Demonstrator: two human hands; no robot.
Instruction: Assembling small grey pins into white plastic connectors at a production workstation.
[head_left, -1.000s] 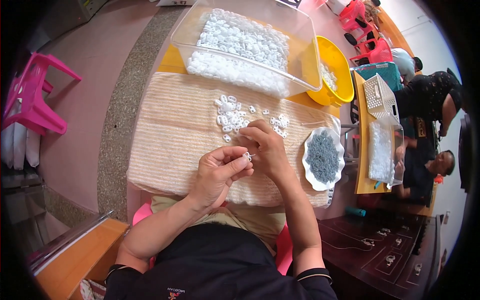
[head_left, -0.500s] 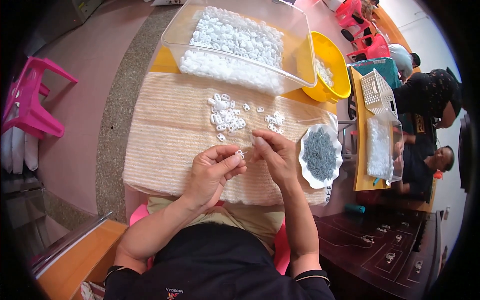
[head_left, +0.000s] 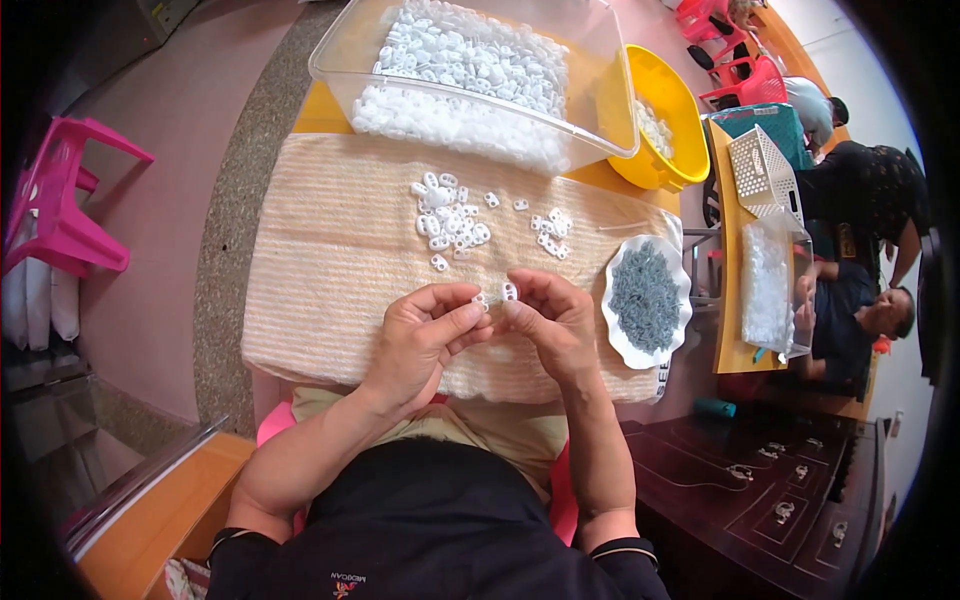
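Above the near part of a striped beige towel, my two hands are close together. My left hand pinches a tiny white piece between thumb and fingers; its shape is partly hidden. In the fingertips of my right hand is a white oval two-hole plastic piece, tilted up beside the left one. Just beyond lies a loose pile of similar white pieces, with a smaller cluster to its right. A white scalloped dish of small grey parts stands right of my right hand.
A clear bin of white pieces stands at the far edge, beside a yellow basin. Rightward, people work at another table with a white basket and clear box. A pink stool is at left, a dark wooden surface lower right.
My right hand now shows a white oval two-hole piece, turned up in its fingertips near my left hand. The left hand keeps its pinch. The whole view has shifted slightly.
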